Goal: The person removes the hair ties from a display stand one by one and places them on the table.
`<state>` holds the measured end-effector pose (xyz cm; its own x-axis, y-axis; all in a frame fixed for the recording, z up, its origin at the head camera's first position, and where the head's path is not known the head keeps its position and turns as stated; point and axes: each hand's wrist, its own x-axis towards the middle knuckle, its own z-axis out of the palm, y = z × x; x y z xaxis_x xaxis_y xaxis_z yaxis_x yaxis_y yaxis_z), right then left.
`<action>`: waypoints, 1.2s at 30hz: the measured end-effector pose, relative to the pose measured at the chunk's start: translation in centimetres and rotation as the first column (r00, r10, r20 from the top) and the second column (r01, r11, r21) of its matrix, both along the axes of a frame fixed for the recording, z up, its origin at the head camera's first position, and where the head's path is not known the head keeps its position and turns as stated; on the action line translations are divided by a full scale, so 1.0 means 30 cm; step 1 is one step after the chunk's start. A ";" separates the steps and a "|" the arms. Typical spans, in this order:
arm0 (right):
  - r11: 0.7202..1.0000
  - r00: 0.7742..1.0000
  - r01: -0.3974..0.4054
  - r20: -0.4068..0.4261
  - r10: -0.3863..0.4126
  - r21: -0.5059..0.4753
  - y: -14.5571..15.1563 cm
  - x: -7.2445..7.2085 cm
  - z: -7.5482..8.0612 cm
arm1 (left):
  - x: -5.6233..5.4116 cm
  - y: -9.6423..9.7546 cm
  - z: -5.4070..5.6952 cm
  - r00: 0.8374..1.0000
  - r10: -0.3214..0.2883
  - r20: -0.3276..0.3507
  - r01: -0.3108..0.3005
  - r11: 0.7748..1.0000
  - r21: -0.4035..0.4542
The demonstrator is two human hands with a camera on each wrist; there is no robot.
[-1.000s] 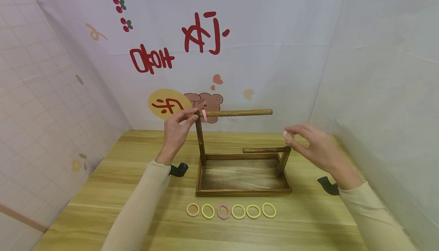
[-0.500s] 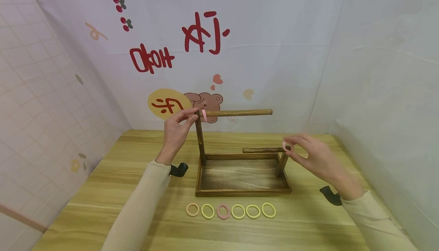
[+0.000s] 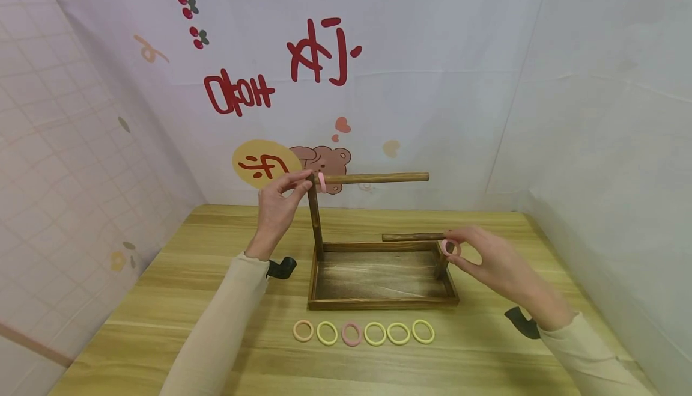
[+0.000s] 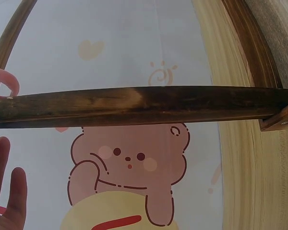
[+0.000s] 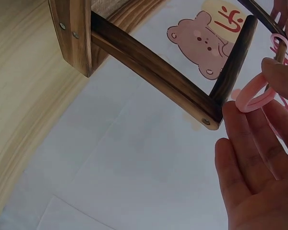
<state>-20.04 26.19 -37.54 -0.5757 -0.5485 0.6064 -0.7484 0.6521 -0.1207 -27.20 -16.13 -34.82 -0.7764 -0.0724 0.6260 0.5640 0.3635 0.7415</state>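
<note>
A dark wooden stand [image 3: 384,304] has a tray base, a tall post at left and a short post at right, each bearing a horizontal rod. My left hand [image 3: 278,207] pinches the top of the tall post with thumb and forefinger. Close to those fingers, a pink ring [image 3: 322,183] hangs on the upper rod [image 3: 378,178]. My right hand [image 3: 500,261] pinches another pink ring [image 5: 253,98] between thumb and fingers, by the top of the short post [image 5: 153,76]. Whether this ring touches the post, I cannot tell.
In front of the stand lies a row of rings: an orange ring [image 3: 303,330], a darker pink ring [image 3: 351,334] and several yellow rings [image 3: 375,333] on the wooden table [image 3: 259,354]. A printed cloth [image 3: 432,83] stands behind, with pale cloth at both sides.
My right hand has come down with its pink ring, from above the short post to beside its top. My left hand and the ring on the upper rod have stayed put.
</note>
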 end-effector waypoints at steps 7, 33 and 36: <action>0.999 0.999 -0.046 -0.028 0.046 0.002 0.004 0.015 -0.018 | 0.000 0.000 0.001 1.000 -0.002 -0.002 0.002 1.000 0.006; 0.992 0.994 -0.113 -0.001 0.113 0.058 -0.002 0.082 -0.086 | -0.001 0.001 0.000 1.000 0.007 0.000 -0.007 1.000 -0.003; 0.992 0.994 -0.109 0.011 0.108 0.070 -0.003 0.091 -0.097 | -0.001 0.000 0.001 1.000 0.004 -0.004 -0.004 1.000 0.000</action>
